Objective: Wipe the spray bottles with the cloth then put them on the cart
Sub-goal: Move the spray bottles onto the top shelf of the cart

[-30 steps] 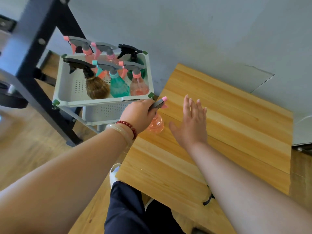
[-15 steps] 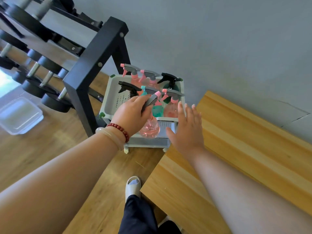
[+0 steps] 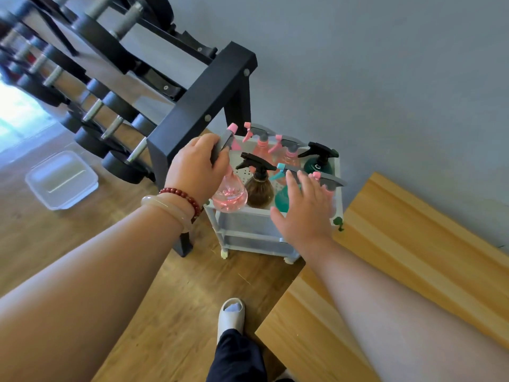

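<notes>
The left hand (image 3: pixel 197 166) has carried the pink bottle (image 3: pixel 230 195) from above the tabletop (image 3: pixel 413 244) to the cart (image 3: pixel 248 224). The bottle is now at the cart's near left corner, just beside the brown bottle (image 3: pixel 259 188). Left fingers are clamped on its trigger head. The right hand (image 3: pixel 303 213) hovers over the cart's near right side, fingers straight and apart, holding nothing. Judgement: placement is nearly complete; seat the bottle in the cart, then release.
</notes>
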The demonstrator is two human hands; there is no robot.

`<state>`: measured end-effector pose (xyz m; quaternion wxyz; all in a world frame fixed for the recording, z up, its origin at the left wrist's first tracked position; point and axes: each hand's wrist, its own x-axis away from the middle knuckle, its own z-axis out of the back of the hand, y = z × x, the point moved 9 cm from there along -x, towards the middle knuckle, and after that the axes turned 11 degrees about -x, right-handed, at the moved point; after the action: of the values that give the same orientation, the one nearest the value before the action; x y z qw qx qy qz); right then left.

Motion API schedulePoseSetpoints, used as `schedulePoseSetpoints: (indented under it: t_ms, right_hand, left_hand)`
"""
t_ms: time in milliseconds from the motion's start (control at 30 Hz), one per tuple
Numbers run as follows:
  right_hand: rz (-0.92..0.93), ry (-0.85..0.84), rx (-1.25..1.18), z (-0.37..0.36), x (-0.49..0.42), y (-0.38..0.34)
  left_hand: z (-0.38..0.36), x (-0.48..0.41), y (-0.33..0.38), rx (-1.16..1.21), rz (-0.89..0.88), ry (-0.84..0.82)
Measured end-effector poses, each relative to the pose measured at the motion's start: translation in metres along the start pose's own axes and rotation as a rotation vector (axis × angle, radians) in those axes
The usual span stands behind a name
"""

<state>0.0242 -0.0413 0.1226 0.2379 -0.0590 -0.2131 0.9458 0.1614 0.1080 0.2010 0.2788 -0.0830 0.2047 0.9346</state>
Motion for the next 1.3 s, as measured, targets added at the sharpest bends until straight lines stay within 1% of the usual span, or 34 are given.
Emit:
schedulePoseSetpoints:
  t_ms: [167, 300, 433, 567, 633, 767, 833, 967, 1033, 1100, 1167, 1233, 1300]
  right_hand:
    - [0.039, 0.038, -0.017, -0.004, -0.023, -0.022]
    - [0.064, 0.034, -0.024, -0.012, -0.047, -0.035]
    - [0.105, 0.1, -0.045, -0.022, -0.07, -0.046]
    - [0.09, 0.034, 0.006, -0.041, -0.087, -0.043]
    - [0.061, -0.002, 0.038, -0.049, -0.09, -0.036]
    - [0.046, -0.065, 0.095, -0.061, -0.091, -0.026]
    - [0.057, -0.082, 0.103, -0.062, -0.091, -0.023]
    - [0.083, -0.102, 0.109, -0.061, -0.092, -0.02]
    - [0.09, -0.093, 0.104, -0.061, -0.091, -0.021]
    - [0.096, -0.079, 0.105, -0.061, -0.091, -0.021]
    - [0.094, -0.073, 0.1, -0.061, -0.09, -0.02]
    - [0.1, -0.07, 0.098, -0.062, -0.091, -0.019]
    - [0.114, -0.063, 0.103, -0.063, -0.092, -0.019]
  left_hand:
    - [-0.003, -0.026, -0.023, 0.021, 0.072, 0.003]
    - [-0.02, -0.04, -0.04, 0.058, 0.133, -0.02]
    - [-0.04, -0.048, -0.047, 0.089, 0.154, -0.062]
    - [-0.063, -0.052, -0.052, 0.109, 0.137, -0.159]
    - [-0.076, -0.053, -0.052, 0.074, 0.091, -0.222]
    - [-0.111, -0.045, -0.045, -0.163, -0.061, -0.446]
    - [-0.121, -0.041, -0.046, -0.228, -0.117, -0.507]
    - [-0.121, -0.045, -0.047, -0.163, -0.177, -0.51]
    - [-0.126, -0.045, -0.049, -0.162, -0.218, -0.582]
    - [-0.128, -0.047, -0.053, -0.268, -0.275, -0.6]
    - [-0.124, -0.051, -0.055, -0.41, -0.354, -0.543]
    - [-0.12, -0.051, -0.049, -0.522, -0.489, -0.491]
    - [-0.12, -0.051, -0.042, -0.592, -0.596, -0.478]
